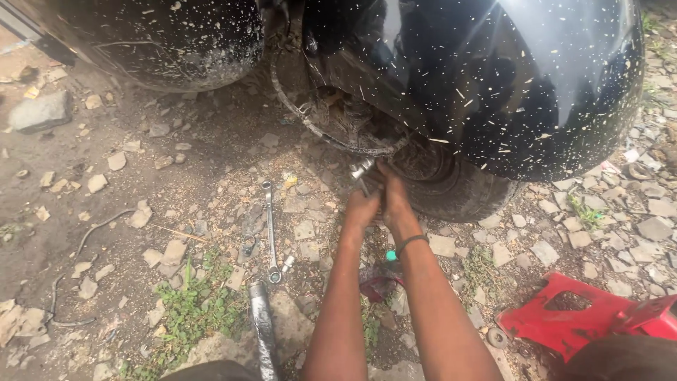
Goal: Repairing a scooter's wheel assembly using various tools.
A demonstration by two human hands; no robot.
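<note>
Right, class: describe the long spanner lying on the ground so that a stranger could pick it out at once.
Start at the black car body and drop to the stony ground left of the two hands working under it. The spanner lies there, pointing away from the camera. It is the only slim, shiny metal bar, unlike the dull thick tube nearer the camera and the stones around it.

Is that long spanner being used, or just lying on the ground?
Lying on the ground. The spanner rests flat on the dirt, left of both hands; the left hand and right hand grip a metal tool under the car.
</note>
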